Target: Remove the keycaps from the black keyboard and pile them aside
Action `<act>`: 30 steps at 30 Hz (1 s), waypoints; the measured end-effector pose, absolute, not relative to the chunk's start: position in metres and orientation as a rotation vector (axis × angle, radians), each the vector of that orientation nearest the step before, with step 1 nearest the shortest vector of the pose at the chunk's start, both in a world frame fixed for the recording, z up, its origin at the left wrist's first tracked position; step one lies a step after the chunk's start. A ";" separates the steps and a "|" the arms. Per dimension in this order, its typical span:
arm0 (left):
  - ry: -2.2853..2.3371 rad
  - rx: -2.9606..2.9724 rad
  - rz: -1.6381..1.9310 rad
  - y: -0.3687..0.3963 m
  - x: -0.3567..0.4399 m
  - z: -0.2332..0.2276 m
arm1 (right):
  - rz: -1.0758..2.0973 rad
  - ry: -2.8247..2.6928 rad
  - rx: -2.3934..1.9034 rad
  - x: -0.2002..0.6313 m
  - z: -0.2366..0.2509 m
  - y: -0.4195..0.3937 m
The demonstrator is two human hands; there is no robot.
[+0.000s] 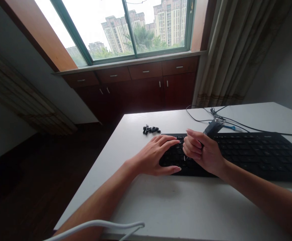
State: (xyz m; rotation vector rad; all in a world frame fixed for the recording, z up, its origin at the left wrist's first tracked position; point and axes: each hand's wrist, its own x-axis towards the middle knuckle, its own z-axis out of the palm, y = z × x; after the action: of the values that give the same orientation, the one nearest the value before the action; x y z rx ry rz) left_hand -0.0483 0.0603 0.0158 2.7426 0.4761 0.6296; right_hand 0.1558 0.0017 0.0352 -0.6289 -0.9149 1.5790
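Observation:
A black keyboard (251, 154) lies across the white table (176, 207). My left hand (156, 155) rests flat on the keyboard's left end, fingers spread over the keys. My right hand (203, 152) is closed around a dark grey tool (213, 127) whose handle sticks up behind my knuckles; a thin wire end shows below my fingers, touching the keys near my left fingertips. A small heap of loose black keycaps (151, 129) lies on the table just beyond the keyboard's left corner.
Black cables (201, 115) and a small blue tool (229, 127) lie behind the keyboard. A white cable (98, 226) crosses the near table edge. Dark wooden cabinets (140, 87) stand under a window, with curtains (236, 50) at the right.

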 end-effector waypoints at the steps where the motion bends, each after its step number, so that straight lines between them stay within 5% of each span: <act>1: 0.473 2.742 0.638 0.060 -0.048 0.016 | 1.568 -0.911 -0.654 0.156 0.034 0.002; 20: 0.465 2.613 0.811 0.053 -0.036 0.011 | 1.344 -1.061 -0.721 0.146 0.019 0.002; 30: 0.433 2.556 0.853 0.053 -0.033 0.009 | 1.526 -0.763 -0.717 0.145 0.026 0.007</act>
State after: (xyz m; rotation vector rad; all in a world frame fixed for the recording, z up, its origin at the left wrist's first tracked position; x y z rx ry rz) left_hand -0.0334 0.0531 0.0090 2.5564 0.4335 0.8531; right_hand 0.1449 0.0066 0.0263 -0.7173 -0.7625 1.5259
